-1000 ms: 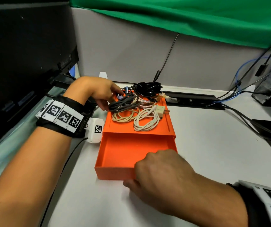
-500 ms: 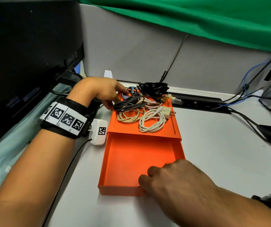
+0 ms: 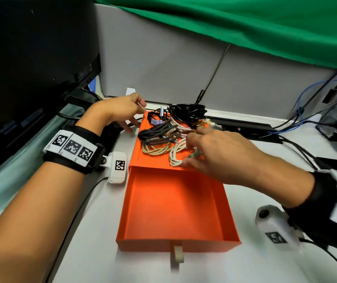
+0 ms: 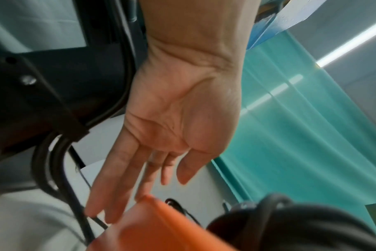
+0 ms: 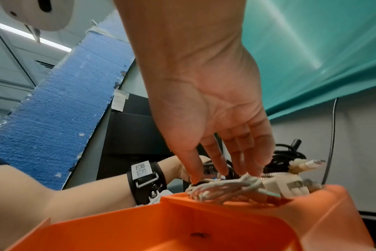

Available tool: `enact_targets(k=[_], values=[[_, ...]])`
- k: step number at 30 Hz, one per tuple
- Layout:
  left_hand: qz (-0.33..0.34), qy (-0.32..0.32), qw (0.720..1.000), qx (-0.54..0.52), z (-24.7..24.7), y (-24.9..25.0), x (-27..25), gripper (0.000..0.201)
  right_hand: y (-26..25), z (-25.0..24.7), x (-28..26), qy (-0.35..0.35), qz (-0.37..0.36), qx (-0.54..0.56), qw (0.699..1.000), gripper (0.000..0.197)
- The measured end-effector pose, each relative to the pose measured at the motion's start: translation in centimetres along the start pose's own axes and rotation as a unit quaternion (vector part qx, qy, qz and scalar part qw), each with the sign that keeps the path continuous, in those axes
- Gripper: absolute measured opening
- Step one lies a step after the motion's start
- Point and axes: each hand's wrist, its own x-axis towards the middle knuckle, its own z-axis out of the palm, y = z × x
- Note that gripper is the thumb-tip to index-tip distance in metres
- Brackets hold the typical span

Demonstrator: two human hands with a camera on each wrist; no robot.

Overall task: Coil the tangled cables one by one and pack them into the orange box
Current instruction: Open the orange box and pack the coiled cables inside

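- orange box [image 3: 173,205]: its drawer is pulled toward the person and holds no cable.
- cables [image 3: 163,133]: heaped on the box's lid, beyond the drawer.
- right hand [image 3: 214,152]: nearer, fingers spread on the white cable [image 5: 223,188] (no closed grasp).
- left hand [image 4: 174,118]: loose and empty, at the lid's far left corner.

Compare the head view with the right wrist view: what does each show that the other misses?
Only the head view shows the whole pulled-out drawer, empty, with its pull tab, and the dark grey cable. Only the right wrist view shows the right hand from the palm side, fingertips reaching down onto the white cable. Both show the black cable bundle, the left hand and the orange box.
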Motion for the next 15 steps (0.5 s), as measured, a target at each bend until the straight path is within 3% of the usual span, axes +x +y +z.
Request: enact_targets(k=[6, 11, 15], values=[[-0.036, -0.014, 0.998, -0.043, 2.3, -0.3, 0.6, 0.027, -0.4, 0.6, 0.6, -0.037, -0.029, 0.009, 0.999, 0.042], [-0.043, -0.016, 0.997, -0.066, 2.3, -1.0, 1.0, 0.027, -0.1, 1.0, 0.9, -0.036, -0.07, 0.034, 0.996, 0.024], [-0.036, -0.019, 0.997, -0.061, 2.3, -1.1, 1.0, 0.026, 0.8, 0.9, 1.0, -0.021, -0.072, 0.072, 0.995, 0.021]])
